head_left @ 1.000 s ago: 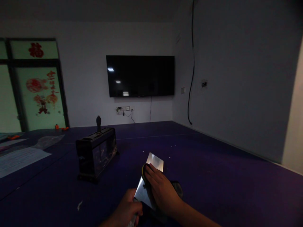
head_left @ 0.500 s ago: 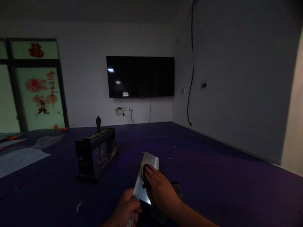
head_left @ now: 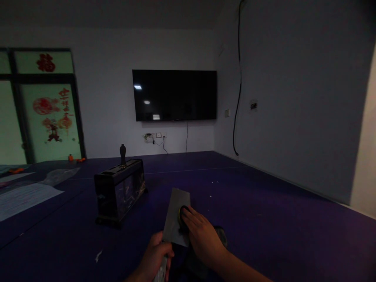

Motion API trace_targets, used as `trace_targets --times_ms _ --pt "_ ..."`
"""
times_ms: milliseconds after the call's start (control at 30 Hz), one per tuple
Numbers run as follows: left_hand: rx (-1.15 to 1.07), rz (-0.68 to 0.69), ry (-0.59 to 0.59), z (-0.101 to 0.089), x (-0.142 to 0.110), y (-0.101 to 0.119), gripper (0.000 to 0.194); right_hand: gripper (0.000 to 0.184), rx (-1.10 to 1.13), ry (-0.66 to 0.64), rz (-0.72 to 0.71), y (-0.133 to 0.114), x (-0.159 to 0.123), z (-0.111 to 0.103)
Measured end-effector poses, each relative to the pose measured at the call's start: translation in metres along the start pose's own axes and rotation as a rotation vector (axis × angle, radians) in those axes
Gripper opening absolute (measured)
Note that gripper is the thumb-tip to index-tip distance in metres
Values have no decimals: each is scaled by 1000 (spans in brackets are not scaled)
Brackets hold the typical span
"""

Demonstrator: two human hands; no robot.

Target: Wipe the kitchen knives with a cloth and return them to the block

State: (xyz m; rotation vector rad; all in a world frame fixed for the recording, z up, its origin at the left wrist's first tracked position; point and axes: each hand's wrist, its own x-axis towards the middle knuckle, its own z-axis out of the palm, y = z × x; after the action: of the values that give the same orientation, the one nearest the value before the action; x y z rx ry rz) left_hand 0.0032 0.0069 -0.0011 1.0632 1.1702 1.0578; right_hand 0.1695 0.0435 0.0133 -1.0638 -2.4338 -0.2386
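Note:
In the head view, my left hand [head_left: 157,252] is closed around the pale handle of a cleaver [head_left: 176,211], whose broad metal blade points up and away. My right hand [head_left: 205,237] is bent over a round black disc with a yellow edge [head_left: 181,217], which lies against the right side of the blade. Most of this disc is hidden by the fingers. Behind and below my right wrist, a dark object [head_left: 221,236] shows in part; its kind and whether it joins the disc cannot be made out.
On the purple tabletop [head_left: 264,235], a black box-shaped knife block [head_left: 119,192] stands to the left with one dark handle [head_left: 122,154] rising from it. Paper sheets [head_left: 26,199] and plastic film [head_left: 60,175] lie farther left. A television [head_left: 174,95] hangs on the back wall.
The cleaver blade has shifted slightly left and turned, losing its bright glare. The disc under my right hand now sits nearer the blade's right edge.

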Motion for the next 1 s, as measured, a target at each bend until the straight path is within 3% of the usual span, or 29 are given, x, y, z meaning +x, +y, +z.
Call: trace_targets --times_ms 300,600,1000 --pt "103 -48 -21 0 2 -2 30 58 -20 63 -22 1 -1 5" --pt "146 27 -83 1 -2 -3 23 61 -29 104 -11 -3 0 2" --pt "115 38 -67 0 -2 -8 20 63 -77 104 -26 -4 0 3"
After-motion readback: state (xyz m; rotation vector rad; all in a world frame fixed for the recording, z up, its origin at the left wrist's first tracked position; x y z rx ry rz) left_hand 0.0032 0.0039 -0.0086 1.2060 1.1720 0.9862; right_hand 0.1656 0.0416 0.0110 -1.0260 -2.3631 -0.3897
